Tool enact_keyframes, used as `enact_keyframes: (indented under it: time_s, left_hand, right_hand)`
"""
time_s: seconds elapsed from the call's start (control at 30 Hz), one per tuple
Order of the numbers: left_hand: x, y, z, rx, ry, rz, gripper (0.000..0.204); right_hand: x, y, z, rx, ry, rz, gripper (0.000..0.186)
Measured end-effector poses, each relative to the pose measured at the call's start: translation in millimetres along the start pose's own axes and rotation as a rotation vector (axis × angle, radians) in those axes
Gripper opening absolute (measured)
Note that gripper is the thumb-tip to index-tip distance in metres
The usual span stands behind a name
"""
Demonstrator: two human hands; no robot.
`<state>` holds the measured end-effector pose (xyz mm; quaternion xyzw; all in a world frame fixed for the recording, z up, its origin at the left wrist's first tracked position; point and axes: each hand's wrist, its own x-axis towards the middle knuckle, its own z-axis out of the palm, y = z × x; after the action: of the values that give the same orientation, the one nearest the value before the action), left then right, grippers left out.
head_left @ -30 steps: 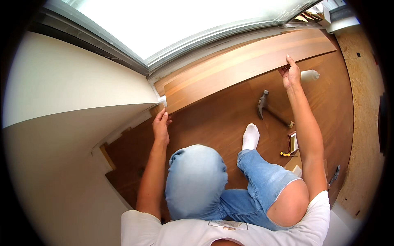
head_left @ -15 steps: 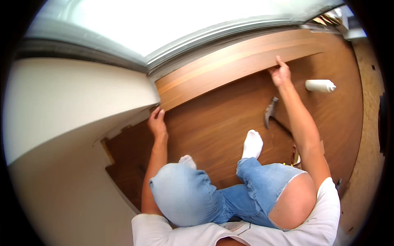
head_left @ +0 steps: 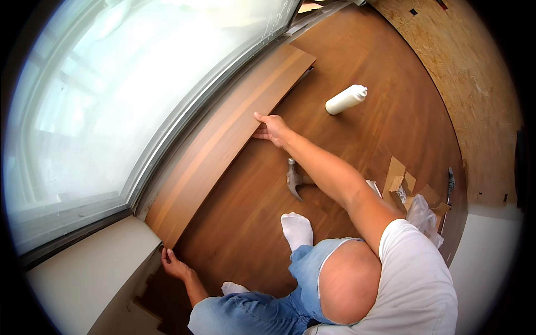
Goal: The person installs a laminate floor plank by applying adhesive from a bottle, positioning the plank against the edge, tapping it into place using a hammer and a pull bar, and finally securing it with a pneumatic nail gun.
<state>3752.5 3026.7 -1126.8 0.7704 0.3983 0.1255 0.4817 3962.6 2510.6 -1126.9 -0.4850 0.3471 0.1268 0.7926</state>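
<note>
Brown wood-grain floor [head_left: 391, 117] is carrying everything. White plastic bottle [head_left: 343, 101] is resting well out on it. Claw hammer with grey metal head [head_left: 292, 181] is lying nearer, handle disappearing behind the forearm. Torn brown cardboard packaging [head_left: 395, 171] is sitting farther right, crumpled clear plastic [head_left: 422, 216] bunching against it. Two white-socked feet [head_left: 297, 230] are resting there too.

Our right hand [head_left: 273, 130] grips a long brown wood-grain plank [head_left: 215, 148], our left hand [head_left: 177, 267] at its near corner. Right of our right fingers [head_left: 261, 135] lies a white cylindrical bottle [head_left: 345, 100]; nearer us than them, a grey metal claw hammer [head_left: 292, 180].
</note>
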Motion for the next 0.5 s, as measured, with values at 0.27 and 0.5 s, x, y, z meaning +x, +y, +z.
enact_keyframes:
  time_s: [0.27,0.5]
  left_hand:
    - [2,-7,2,0.028,0.071,-0.04,0.028]
    - [0,-1,7,0.037,0.122,-0.031,0.027]
  right_hand:
    - [-12,-16,1,-0.355,-0.03,0.155,0.068]
    - [-6,-30,6,-0.581,0.003,0.252,0.067]
